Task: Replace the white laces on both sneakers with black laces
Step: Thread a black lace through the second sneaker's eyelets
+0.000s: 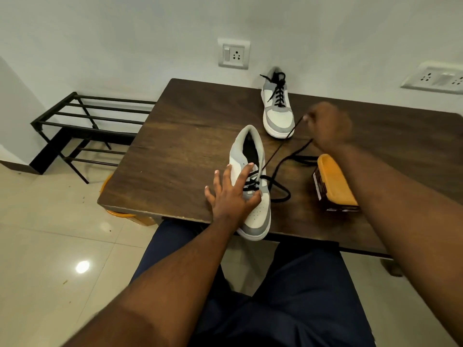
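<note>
Head view, the only one.

Near sneaker (253, 186) lies at the table's (180, 126) near edge, toe overhanging toward the person, heel opening toward the far edge; long axis runs roughly near-to-far. Black lace (280, 194) crosses only the lower eyelets; upper eyelets not yet threaded. No white lace visible.

Left hand (231, 194): fingers spread and straight, pressing the sneaker's left side and lacing, thumb against the toe box. Holds it down, grips nothing.

Right hand (325, 126): motion-blurred, raised beyond and to the right of the sneaker, fingers curled, pinching one lace end. That end runs taut and diagonal from the eyelets up to the hand. The other end lies slack, looping on the table to the sneaker's right.

Key relation: the taut lace leaves the shoe away from the person and rightward, so the right hand is the pulling hand; the left hand is nearer the eyelets.

Judgement: one crossing is being drawn snug; next comes feeding an end through the next eyelet.

Far sneaker (276, 106) stands near the far edge, toe toward the person, fully laced in black. Orange-lidded box (333, 184) near the right near edge, just beside the slack lace.

Surroundings: dark wood-grain table, pale wall with socket plates (233, 53), black metal rack (82, 126) to the left, glossy tile floor (50, 246).
</note>
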A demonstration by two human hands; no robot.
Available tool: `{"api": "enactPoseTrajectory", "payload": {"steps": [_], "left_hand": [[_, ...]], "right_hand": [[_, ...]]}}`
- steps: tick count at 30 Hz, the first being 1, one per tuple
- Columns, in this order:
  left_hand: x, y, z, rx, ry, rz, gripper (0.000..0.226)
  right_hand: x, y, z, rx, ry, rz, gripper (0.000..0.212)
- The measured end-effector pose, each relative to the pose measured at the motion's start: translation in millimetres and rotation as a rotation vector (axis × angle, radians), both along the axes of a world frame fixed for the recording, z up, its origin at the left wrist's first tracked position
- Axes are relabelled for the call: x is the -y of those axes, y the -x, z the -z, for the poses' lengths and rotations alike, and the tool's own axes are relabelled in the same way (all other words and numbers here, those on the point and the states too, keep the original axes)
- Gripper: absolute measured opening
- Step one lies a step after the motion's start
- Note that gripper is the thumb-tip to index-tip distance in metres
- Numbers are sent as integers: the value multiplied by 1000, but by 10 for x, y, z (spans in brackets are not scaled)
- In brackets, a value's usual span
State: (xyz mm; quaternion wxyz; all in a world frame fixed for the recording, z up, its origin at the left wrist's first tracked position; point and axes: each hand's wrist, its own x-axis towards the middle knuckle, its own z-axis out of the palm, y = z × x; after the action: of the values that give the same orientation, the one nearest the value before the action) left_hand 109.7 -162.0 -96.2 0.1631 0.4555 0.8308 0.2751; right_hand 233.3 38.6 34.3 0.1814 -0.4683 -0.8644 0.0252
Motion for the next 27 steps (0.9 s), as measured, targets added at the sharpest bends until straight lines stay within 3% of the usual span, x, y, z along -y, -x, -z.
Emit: {"api": "enactPoseTrajectory", "payload": {"steps": [3, 7, 11, 13, 16, 18, 21, 24, 27], "left_hand": [[9, -7, 19, -4, -10, -4, 73], [10, 1, 27, -13, -36, -2, 74], [14, -5, 31, -12, -42, -8, 76], [13, 9, 43, -7, -44, -4, 76], [21, -3, 47, 10, -56, 3, 76], [27, -8, 32, 25, -60, -1, 76], [33, -19, 11, 18, -70, -6, 76], [43, -21, 23, 9, -98, -25, 81], [77, -27, -7, 92, -124, -94, 90]], "right_hand": [[-15, 49, 83, -106, 12, 78, 21], [391, 150, 545, -151, 206, -104, 52], [595, 166, 836, -23, 280, -253, 10], [578, 166, 831, -64, 292, -208, 11], [537, 89, 722, -313, 268, -44, 9], [622, 40, 719, -400, 399, -14, 11], [880, -33, 828, -334, 596, -65, 14], [1097, -122, 889, -356, 648, -66, 20], [1331, -133, 784, -628, 877, -22, 15]]}}
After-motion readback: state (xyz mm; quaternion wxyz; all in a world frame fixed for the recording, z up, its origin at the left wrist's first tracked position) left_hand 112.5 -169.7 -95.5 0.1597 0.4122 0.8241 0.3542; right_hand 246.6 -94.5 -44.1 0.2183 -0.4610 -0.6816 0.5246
